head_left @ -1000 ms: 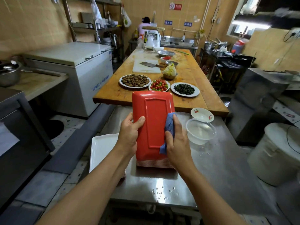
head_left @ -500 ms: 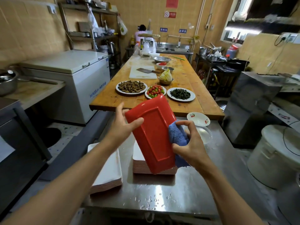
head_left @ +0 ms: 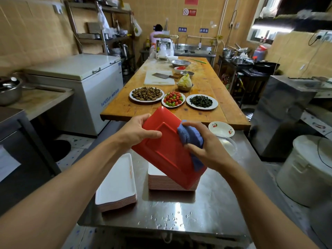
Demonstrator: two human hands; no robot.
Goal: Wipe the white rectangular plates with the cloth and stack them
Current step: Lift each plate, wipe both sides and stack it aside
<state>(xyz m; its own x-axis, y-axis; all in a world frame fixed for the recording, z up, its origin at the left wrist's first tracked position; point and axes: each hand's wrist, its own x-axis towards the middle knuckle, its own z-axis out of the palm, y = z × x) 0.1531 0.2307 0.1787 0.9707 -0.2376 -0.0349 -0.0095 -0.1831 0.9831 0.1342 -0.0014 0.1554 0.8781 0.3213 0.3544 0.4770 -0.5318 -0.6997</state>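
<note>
I hold one rectangular plate (head_left: pixel 166 150) tilted above the steel table, its red underside facing me. My left hand (head_left: pixel 139 131) grips its upper left edge, thumb across the red back. My right hand (head_left: pixel 201 146) holds a bunched blue cloth (head_left: pixel 190 137) against the plate's right side. Under the plate stands a stack of plates (head_left: pixel 161 180), white on top with red-striped edges. A second stack of the same plates (head_left: pixel 118 187) sits at the table's left edge.
The steel table (head_left: pixel 179 218) carries water drops near its front edge. A clear bowl (head_left: pixel 228 143) and a small cherry-print dish (head_left: pixel 221 129) sit at its far right. Behind lies a wooden table (head_left: pixel 206 83) with plates of food. A large white pot (head_left: pixel 305 169) stands at right.
The plate has turned from upright to slanting, its top leaning left. My right hand with the cloth has moved up along its right side. The view has pulled back.
</note>
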